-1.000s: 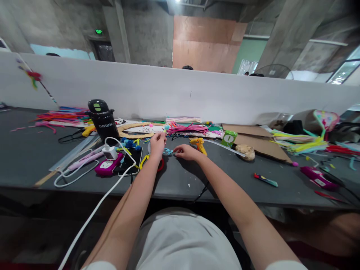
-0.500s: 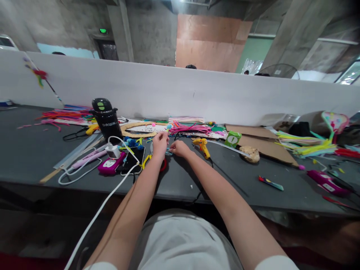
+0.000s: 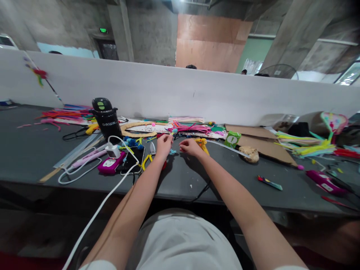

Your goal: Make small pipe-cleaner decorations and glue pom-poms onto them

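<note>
My left hand [image 3: 164, 145] is closed in a pinch on a small light-blue and yellow piece [image 3: 174, 131] that sticks up past its fingertips. To its right, my right hand [image 3: 190, 147] has its fingers bent and drawn together; whatever is between them is too small to make out. A light-blue fuzzy bit [image 3: 172, 152] lies on the table between the hands. The yellow glue gun [image 3: 203, 145] sits just behind my right hand, partly covered by it. Pliers with yellow handles [image 3: 152, 150] lie left of my left hand.
A black bottle [image 3: 106, 122], a phone [image 3: 134, 161], a purple power block [image 3: 111, 165] and a white cable stand left. Pink pipe cleaners [image 3: 191, 128] lie behind the hands. Rightward are a green box [image 3: 232, 139], a tan lump [image 3: 249, 154], cardboard [image 3: 267, 149] and a cutter [image 3: 270, 182].
My hands have moved apart, both shifting right. The light-blue bit between them shows more clearly, the pliers' jaws are uncovered, and my right hand now covers part of the glue gun.
</note>
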`<state>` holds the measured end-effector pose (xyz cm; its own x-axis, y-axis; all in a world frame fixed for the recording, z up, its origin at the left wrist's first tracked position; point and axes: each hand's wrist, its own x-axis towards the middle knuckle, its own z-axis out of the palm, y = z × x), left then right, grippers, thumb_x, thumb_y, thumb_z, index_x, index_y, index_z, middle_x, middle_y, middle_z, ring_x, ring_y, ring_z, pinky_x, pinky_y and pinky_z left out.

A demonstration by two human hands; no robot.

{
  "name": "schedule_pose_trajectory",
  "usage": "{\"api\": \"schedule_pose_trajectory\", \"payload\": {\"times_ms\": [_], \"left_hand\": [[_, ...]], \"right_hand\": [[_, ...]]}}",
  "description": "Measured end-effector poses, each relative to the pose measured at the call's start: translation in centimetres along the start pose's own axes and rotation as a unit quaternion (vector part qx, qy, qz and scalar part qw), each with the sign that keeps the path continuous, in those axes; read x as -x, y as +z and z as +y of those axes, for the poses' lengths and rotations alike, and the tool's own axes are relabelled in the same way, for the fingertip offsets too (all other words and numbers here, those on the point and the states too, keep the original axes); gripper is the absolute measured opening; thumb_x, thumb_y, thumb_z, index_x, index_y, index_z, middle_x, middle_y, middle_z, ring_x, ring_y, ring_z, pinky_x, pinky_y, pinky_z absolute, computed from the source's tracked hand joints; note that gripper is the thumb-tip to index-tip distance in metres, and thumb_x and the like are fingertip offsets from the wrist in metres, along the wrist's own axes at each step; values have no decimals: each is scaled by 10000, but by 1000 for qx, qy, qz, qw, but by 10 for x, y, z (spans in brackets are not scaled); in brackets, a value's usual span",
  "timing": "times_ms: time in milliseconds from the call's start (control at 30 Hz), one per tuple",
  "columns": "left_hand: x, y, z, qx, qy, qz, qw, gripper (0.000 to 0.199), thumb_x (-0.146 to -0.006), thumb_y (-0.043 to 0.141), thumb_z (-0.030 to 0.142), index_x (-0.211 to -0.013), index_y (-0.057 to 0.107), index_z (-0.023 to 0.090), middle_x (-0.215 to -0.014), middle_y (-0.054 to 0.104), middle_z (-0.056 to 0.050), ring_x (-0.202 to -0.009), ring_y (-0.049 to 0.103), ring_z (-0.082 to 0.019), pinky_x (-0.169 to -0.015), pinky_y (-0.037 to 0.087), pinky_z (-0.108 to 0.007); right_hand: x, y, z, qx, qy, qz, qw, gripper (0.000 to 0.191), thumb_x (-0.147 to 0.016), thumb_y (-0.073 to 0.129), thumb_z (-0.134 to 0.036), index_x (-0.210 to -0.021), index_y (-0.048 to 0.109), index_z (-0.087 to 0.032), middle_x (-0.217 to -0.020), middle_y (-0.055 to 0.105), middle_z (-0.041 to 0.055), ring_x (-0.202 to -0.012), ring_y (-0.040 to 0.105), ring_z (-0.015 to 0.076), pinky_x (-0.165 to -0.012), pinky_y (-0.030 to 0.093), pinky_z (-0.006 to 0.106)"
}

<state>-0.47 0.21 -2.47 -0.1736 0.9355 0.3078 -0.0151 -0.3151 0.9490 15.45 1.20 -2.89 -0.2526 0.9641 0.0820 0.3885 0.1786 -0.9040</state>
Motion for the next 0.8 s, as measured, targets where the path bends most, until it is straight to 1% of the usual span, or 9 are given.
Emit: {"api": "schedule_pose_trajectory", "payload": {"times_ms": [67, 167, 267, 367, 467, 533, 667, 800], "left_hand": [[4, 3, 1, -21, 2, -22, 1000, 287, -796, 591, 435, -731, 606, 155, -577, 541, 14, -474, 457, -94, -460, 345, -220], [10, 9, 2, -42, 8, -48, 998, 299, -790, 600, 443, -722, 600, 152, -569, 544, 12, -474, 456, -98, -461, 346, -224], [14, 13, 3, -38, 11, -76, 996, 315, -790, 601, 461, -745, 606, 150, -583, 556, 9, -482, 465, -101, -472, 363, -229], [18, 16, 5, -32, 17, -98, 995, 327, -794, 600, 470, -738, 607, 148, -585, 557, 7, -492, 469, -100, -482, 366, -229], [22, 19, 8, -31, 26, -114, 993, 346, -784, 614, 485, -699, 594, 151, -561, 543, 12, -479, 455, -94, -475, 349, -226], [23, 21, 9, -30, 26, -127, 991, 357, -782, 617, 494, -682, 581, 153, -537, 527, 18, -461, 437, -89, -466, 335, -223], [22, 22, 6, -31, 29, -146, 988, 353, -802, 595, 491, -687, 570, 159, -517, 501, 27, -455, 425, -90, -464, 325, -222], [22, 21, 0, -86, 58, -147, 984, 331, -813, 585, 474, -704, 580, 161, -547, 523, 19, -495, 452, -101, -497, 335, -227]], "right_hand": [[12, -7, -1, -62, -29, -6, 998, 128, -776, 636, -181, -892, 649, -129, -701, 699, 45, -618, 636, 128, -627, 520, 242], [30, -11, -4, -134, -64, -5, 989, 243, -711, 714, -286, -901, 661, -143, -780, 725, 61, -722, 678, 162, -713, 547, 289], [43, -11, -8, -169, -68, 30, 983, 331, -668, 744, -393, -874, 674, -143, -793, 726, 71, -734, 682, 176, -743, 552, 319], [48, -8, -10, -153, -82, 79, 982, 362, -681, 717, -468, -831, 672, -142, -738, 706, 60, -668, 657, 162, -698, 541, 310], [50, -6, -13, -108, -94, 111, 983, 357, -711, 676, -488, -795, 657, -142, -663, 673, 43, -607, 618, 147, -616, 508, 279], [51, -6, -14, -84, -96, 116, 985, 345, -725, 657, -484, -779, 646, -144, -642, 660, 38, -588, 597, 139, -586, 488, 264], [52, -6, -15, -66, -100, 113, 986, 315, -739, 632, -457, -785, 629, -145, -669, 659, 39, -583, 583, 130, -586, 476, 256], [52, -5, -13, -65, -112, 115, 985, 279, -743, 612, -425, -782, 617, -149, -686, 651, 34, -600, 580, 130, -596, 474, 256]]}}
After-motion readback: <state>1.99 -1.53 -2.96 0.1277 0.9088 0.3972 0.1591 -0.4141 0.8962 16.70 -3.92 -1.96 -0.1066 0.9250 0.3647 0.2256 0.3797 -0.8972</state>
